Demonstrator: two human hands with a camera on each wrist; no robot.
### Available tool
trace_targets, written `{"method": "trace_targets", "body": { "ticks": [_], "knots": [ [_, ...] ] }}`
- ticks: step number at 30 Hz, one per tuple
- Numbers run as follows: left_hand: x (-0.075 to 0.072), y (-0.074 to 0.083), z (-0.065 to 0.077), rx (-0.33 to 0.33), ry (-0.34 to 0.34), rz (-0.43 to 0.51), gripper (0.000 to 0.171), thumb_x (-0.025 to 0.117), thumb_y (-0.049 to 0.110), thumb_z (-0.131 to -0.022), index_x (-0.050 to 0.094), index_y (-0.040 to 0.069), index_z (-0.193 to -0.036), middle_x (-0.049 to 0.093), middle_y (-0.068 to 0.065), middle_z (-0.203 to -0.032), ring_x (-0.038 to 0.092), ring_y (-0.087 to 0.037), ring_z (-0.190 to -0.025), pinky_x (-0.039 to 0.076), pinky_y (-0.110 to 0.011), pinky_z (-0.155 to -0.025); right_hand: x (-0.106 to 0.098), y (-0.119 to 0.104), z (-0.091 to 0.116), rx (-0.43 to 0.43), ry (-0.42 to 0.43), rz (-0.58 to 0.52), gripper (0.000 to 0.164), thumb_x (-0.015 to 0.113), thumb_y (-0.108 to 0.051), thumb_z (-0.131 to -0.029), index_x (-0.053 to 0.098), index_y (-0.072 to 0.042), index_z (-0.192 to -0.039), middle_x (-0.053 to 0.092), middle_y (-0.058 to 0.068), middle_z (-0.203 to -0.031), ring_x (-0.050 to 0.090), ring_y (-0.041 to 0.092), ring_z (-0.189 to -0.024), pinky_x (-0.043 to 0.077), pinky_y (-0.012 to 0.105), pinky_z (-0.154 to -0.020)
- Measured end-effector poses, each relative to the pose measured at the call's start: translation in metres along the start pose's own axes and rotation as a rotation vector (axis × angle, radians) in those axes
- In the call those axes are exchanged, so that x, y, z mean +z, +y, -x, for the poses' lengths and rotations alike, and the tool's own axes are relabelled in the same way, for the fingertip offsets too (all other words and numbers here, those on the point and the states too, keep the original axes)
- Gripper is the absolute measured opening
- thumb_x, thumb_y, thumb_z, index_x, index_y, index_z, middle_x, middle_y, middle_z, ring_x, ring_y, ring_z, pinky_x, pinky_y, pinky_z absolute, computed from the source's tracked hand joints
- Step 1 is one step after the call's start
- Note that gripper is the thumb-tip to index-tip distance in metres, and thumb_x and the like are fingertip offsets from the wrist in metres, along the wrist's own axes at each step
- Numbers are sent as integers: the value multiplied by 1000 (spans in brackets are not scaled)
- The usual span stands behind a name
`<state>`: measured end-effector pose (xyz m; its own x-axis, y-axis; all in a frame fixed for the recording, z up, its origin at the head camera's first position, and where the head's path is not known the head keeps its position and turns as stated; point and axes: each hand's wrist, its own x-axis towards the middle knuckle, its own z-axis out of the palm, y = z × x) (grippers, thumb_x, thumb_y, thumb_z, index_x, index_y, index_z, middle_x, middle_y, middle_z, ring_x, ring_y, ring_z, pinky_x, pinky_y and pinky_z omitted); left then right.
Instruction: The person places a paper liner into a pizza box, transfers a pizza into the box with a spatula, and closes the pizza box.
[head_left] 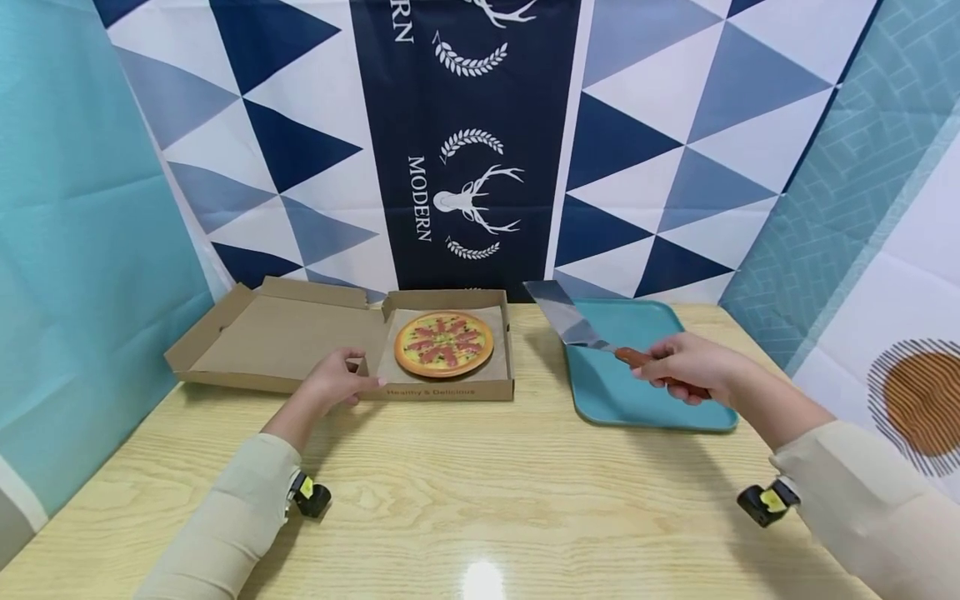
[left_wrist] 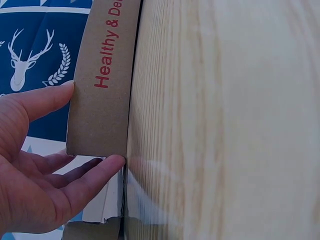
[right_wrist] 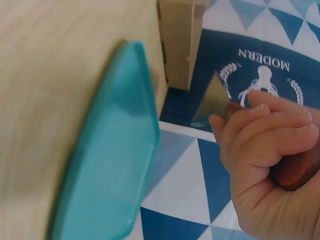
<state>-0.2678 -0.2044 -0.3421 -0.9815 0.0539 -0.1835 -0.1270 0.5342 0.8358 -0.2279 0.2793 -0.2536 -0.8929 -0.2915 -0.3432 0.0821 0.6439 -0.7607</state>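
An open cardboard pizza box [head_left: 487, 390] stands at the back of the table, its lid [head_left: 281, 337] laid out to the left. On the paper inside lies a round pizza [head_left: 442, 344] with red toppings. My left hand [head_left: 335, 382] holds the box's front left corner; in the left wrist view its thumb is at the top edge and its fingers are at the side. My right hand [head_left: 690, 367] grips the brown handle of a pizza spatula [head_left: 562, 312], with the flat metal blade pointing up and to the left over the tray's left edge.
A teal tray [head_left: 607, 404] lies on the table under the right hand and spatula. Patterned cloth [head_left: 465, 100] hangs close behind the box, with more cloth along both sides. The wooden table [head_left: 480, 483] runs toward me.
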Motion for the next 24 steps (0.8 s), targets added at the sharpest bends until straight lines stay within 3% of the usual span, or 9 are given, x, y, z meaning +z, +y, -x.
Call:
{"method": "trace_targets", "body": {
  "ticks": [5, 7, 14, 24],
  "knots": [
    [0, 1, 0, 3, -4, 5, 78, 71, 18, -91, 25, -3, -151, 32, -33, -145, 47, -45, -123, 54, -45, -88, 6, 8, 11, 33, 31, -91, 23, 58, -24, -98, 54, -3, -89, 48, 1, -65, 41, 9, -46, 39, 22, -44],
    [0, 1, 1, 4, -5, 6, 78, 71, 17, -91, 25, -3, -151, 32, -33, -145, 47, -45, -123, 54, -45, -88, 8, 11, 14, 49, 42, -110, 23, 56, -24, -98, 55, -1, -96, 50, 1, -68, 42, 8, -46, 40, 21, -45],
    [0, 2, 0, 0, -1, -8, 79, 71, 19, -90, 25, -2, -151, 32, -32, -146, 51, -44, -119, 54, -45, -89, 13, 30, 22, 78, 71, -148, 25, 52, -19, -99, 53, 5, -105, 52, 0, -70, 44, 6, -48, 42, 19, -45],
    [0, 2, 1, 5, 8, -15, 78, 72, 18, -90, 26, -3, -150, 38, -32, -141, 55, -43, -113, 55, -44, -86, 17, 57, 26, 139, 98, -180, 22, 51, -14, -99, 50, 8, -104, 54, 2, -70, 46, 6, -48, 45, 18, -46]
  ]
}}
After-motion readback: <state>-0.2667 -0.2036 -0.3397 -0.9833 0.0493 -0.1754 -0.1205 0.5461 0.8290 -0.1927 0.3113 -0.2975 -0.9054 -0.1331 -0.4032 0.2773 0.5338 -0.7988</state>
